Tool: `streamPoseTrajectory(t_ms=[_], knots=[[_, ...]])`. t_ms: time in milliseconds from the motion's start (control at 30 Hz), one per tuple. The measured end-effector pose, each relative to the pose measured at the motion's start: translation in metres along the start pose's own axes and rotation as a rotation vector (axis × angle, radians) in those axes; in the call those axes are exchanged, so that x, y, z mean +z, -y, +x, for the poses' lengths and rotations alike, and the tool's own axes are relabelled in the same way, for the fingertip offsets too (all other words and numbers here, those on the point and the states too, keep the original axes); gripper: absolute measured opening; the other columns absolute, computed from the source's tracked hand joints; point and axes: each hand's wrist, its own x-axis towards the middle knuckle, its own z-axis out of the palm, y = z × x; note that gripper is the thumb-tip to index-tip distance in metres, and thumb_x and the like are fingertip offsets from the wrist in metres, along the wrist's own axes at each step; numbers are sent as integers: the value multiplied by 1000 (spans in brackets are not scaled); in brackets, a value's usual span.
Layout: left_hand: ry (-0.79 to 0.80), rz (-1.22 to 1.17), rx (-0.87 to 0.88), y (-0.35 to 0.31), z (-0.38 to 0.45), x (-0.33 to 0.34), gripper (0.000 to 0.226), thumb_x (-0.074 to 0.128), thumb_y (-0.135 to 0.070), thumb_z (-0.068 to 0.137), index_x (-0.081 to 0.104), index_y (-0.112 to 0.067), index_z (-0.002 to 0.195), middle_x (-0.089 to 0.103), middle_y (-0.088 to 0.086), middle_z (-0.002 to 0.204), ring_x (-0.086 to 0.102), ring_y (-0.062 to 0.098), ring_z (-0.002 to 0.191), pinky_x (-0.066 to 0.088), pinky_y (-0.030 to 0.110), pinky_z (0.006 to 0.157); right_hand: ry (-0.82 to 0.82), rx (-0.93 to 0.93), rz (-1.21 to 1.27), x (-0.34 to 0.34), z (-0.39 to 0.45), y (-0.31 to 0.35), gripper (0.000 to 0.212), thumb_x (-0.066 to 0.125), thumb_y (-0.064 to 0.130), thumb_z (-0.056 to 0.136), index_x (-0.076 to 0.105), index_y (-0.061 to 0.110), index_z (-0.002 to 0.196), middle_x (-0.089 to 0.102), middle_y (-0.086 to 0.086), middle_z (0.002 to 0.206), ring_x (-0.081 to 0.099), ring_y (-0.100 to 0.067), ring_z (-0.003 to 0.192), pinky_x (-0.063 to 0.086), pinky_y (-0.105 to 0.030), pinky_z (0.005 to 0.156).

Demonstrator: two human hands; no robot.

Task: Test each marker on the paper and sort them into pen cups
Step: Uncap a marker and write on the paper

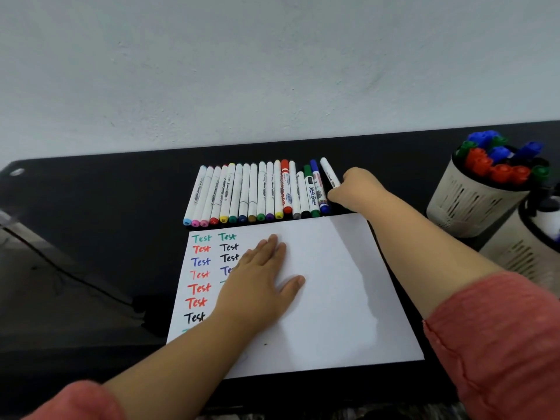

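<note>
Worktop: a glossy black worktop fills the lower half of the frame under a pale wall.
Paper: a white sheet of paper lies at lower centre; its left part carries two columns of the word "Test" in green, red, blue and black.
Left hand: the left hand lies flat on the paper, fingers released and spread, covering part of the second column.
Markers: a row of white-barrelled markers with coloured caps lies side by side just above the paper's top edge.
Right hand: the right hand, at the row's right end, has its fingers clenched around a white marker that tilts up and leftward.
Cups: two cream slotted pen cups stand at the right edge; the upper one holds markers with blue, red and green caps, the lower one is partly cut off.
</note>
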Motion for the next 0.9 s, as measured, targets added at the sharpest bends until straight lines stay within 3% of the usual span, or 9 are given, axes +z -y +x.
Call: streamPoseTrajectory(t_ms=[167,267,400,533,633,733,800,900], knots=[[28,-52,-19,-1,0,-4,69,38,-54,94,8,-26,150,1,-14,157,0,6,143,-5,17,109,-55,18,378,-11,-33,-1,7,53,18,90,58,14,87,52,-2,74,46,-14,65,41,-31,64],[55,-187,-73,-1,0,-12,69,42,-51,94,10,-28,150,9,-13,157,8,7,143,6,23,113,-56,80,561,-14,-62,-1,16,46,16,89,58,16,78,46,-2,68,36,-13,58,33,-28,55],[-85,-399,-167,-5,-6,-29,71,51,-47,91,14,-30,150,18,-10,156,19,11,142,18,30,113,82,163,687,-14,-99,-5,27,41,11,85,66,6,96,44,-4,64,28,-12,48,21,-22,41],[-203,-435,-134,-5,-29,-44,72,56,-40,90,15,-34,149,19,-12,155,22,11,141,26,34,114,217,82,644,-19,-137,-12,29,40,3,85,68,2,93,47,-6,64,29,-12,49,20,-22,45],[-231,-400,-60,0,-51,-44,60,56,-36,91,28,-37,145,31,-16,149,29,2,134,25,19,107,266,27,602,-19,-155,-14,34,39,-1,86,71,8,85,48,-8,64,30,-12,52,20,-22,48],[-262,-406,-23,7,-67,-40,41,56,-32,92,50,-33,133,50,-17,128,41,-5,111,28,1,85,292,-83,640,-14,-166,-20,35,40,-5,86,74,6,86,53,-10,67,34,-12,57,24,-23,51],[-267,-413,-30,11,-74,-38,37,57,-31,91,55,-32,129,52,-19,119,46,-3,101,32,-3,74,274,-140,734,-7,-169,-26,30,45,-7,86,73,5,88,57,-9,68,40,-11,56,31,-21,50],[-285,-425,-57,16,-81,-37,36,58,-31,91,57,-31,127,51,-21,116,39,-8,101,28,-7,71,198,-106,944,8,-171,-29,23,50,-6,88,69,6,85,59,-5,64,46,-10,55,38,-18,47]])
